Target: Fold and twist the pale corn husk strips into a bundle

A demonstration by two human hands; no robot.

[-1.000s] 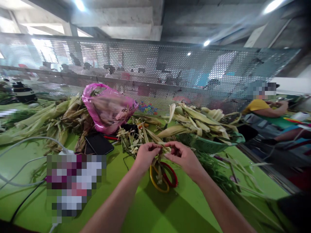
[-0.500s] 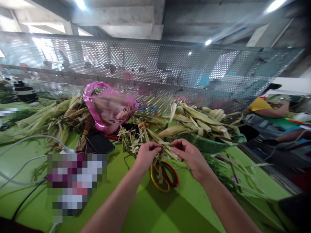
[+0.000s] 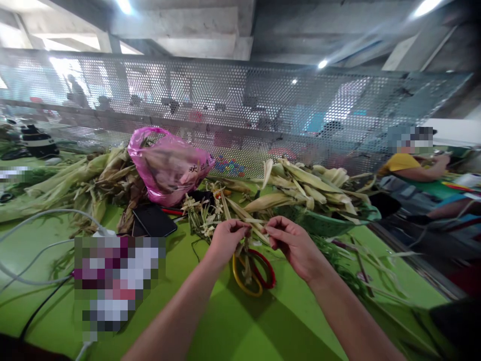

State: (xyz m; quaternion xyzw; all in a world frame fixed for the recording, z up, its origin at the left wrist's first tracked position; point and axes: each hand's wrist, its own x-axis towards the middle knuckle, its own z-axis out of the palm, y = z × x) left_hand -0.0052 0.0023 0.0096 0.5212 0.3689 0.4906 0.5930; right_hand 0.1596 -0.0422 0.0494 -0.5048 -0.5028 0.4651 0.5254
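Fingertips of my left hand (image 3: pixel 226 241) are pinched on a thin strip of corn husk (image 3: pixel 257 220). The strip stretches across to my right hand (image 3: pixel 292 241), whose thumb and fingers are also closed at its other end. Behind my fingers more husk pieces lie crosswise, and their lower ends hang near the scissors. Those scissors (image 3: pixel 272 271), with one red and one yellow handle loop, rest on the green table (image 3: pixel 225 326) below my hands; their blades are hidden. Small knotted or folded husk pieces (image 3: pixel 206 220) lie beside my left hand.
A green basket (image 3: pixel 334 226) heaped with dry husks (image 3: pixel 311 185) stands behind my right hand. To the left are a pink plastic bag (image 3: pixel 169 170), a husk pile (image 3: pixel 93 185), a black phone (image 3: pixel 156 220) and white cables (image 3: pixel 41 214). A perforated metal screen (image 3: pixel 233 100) borders the back. A person in yellow (image 3: pixel 403 164) sits at right.
My right hand has turned slightly and its fingers have curled in more. My left hand stays nearly still. At right, the person in yellow has shifted slightly.
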